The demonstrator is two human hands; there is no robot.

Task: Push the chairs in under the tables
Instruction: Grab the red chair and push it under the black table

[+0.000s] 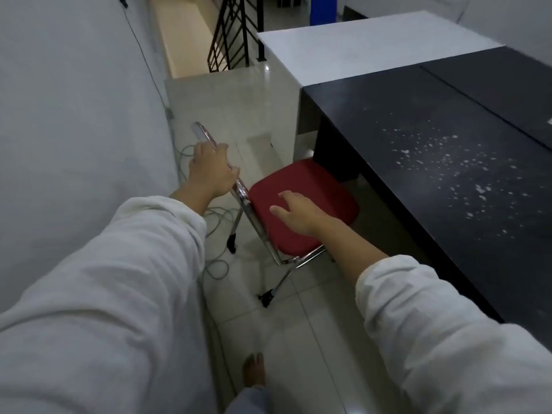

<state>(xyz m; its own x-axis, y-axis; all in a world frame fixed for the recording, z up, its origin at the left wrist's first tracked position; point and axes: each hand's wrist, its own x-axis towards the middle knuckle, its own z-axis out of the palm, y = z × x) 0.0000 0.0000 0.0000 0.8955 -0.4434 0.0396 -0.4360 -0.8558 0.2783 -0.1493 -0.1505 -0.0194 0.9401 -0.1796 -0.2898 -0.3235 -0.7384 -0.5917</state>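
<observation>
A chair with a red padded seat and a chrome frame stands on the tiled floor, its far edge just under the black table. My left hand is closed around the chrome top rail of the chair's back. Over the near part of the red seat my right hand hovers with the fingers spread and nothing in them; whether it touches the seat I cannot tell. The backrest is seen edge-on, so its padding is hidden.
A white table adjoins the black one at the back. A grey wall runs close along the left. Loose cables lie on the floor by the chair legs. A black railing stands at the back. My bare foot is below.
</observation>
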